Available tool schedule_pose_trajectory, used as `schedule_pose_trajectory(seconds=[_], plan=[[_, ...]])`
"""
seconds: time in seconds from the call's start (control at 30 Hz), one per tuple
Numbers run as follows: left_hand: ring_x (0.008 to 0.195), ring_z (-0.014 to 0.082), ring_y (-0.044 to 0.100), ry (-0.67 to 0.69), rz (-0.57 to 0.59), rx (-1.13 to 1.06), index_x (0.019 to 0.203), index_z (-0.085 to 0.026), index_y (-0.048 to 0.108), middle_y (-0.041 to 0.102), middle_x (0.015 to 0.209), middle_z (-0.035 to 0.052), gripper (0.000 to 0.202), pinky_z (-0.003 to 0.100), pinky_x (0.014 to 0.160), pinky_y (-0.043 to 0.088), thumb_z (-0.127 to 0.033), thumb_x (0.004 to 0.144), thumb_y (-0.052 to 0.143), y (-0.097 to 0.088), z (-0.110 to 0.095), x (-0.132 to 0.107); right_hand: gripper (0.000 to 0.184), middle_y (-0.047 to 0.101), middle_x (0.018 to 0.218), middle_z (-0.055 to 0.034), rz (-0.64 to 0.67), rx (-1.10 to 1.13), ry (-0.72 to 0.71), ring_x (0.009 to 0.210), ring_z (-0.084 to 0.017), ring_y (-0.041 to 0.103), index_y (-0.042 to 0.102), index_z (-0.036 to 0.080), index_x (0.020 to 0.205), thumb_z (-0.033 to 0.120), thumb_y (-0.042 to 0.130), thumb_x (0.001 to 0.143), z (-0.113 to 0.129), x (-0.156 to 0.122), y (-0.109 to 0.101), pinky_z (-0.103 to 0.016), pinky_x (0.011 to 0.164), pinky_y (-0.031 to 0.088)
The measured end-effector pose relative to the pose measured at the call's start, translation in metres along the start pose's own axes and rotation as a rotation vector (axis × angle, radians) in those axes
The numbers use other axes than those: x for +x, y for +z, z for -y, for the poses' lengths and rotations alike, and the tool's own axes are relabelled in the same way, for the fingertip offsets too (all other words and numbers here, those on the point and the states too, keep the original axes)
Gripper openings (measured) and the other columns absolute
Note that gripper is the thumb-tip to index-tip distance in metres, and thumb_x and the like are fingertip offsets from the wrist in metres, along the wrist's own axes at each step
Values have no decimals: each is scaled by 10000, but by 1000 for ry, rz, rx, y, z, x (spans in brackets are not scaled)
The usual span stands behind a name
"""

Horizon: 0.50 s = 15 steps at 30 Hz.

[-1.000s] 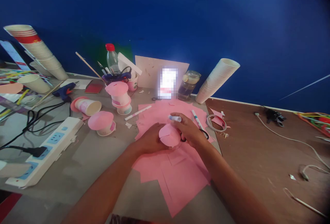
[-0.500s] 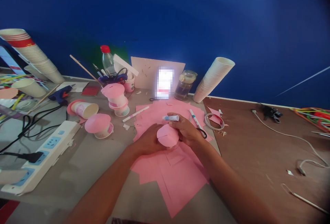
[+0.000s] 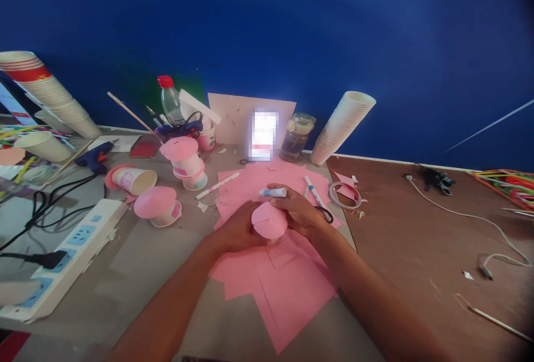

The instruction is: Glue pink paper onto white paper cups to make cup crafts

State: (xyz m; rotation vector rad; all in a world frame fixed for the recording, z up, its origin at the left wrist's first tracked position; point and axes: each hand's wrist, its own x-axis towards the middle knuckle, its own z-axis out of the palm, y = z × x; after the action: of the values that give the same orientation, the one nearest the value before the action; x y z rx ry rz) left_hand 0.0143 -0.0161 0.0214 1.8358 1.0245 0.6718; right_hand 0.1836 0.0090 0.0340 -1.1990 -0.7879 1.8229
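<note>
My left hand (image 3: 238,227) is closed around the left side of a small paper cup topped with a round pink paper piece (image 3: 269,221). Most of the cup is hidden by the paper and my fingers. A white and blue marker (image 3: 274,192) is pinched between the thumb and fingers of my right hand (image 3: 297,211), just beyond the pink top. That hand also rests near the cup's right side; whether its lower fingers touch the cup I cannot tell. Overlapping pink paper sheets (image 3: 287,312) lie under both hands.
Left stand pink-topped paper cups (image 3: 155,202), a glue gun (image 3: 95,156) and a power strip (image 3: 94,228). Behind are a lit phone (image 3: 263,134), a glass jar (image 3: 298,137) and a leaning cup stack (image 3: 344,128). Scissors (image 3: 324,213) and a tape roll (image 3: 345,195) lie right.
The whole view has shifted slightly, so things sit a little further left. Both hands keep nearly the same pose on the cup and the marker.
</note>
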Motion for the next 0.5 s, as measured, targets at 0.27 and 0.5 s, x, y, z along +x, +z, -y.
schedule_pose_trajectory(seconds=[0.27,0.5], plan=[[1040,287,558,-30,-21,-41,1156,-188,539,608,1174,87,593,383,846,470,-261,601,733,0,2,0,485,653,820,14,19,43,37,705,-150,580,592,237,994,171,735,536,1,0,-2,-286,651,445],[1140,280,494,26,-60,3,1258,-239,453,517,1280,93,729,409,944,419,-334,603,757,-1,14,1,468,672,834,7,20,93,10,728,-156,591,592,226,972,162,737,531,-1,4,-5,-288,677,443]])
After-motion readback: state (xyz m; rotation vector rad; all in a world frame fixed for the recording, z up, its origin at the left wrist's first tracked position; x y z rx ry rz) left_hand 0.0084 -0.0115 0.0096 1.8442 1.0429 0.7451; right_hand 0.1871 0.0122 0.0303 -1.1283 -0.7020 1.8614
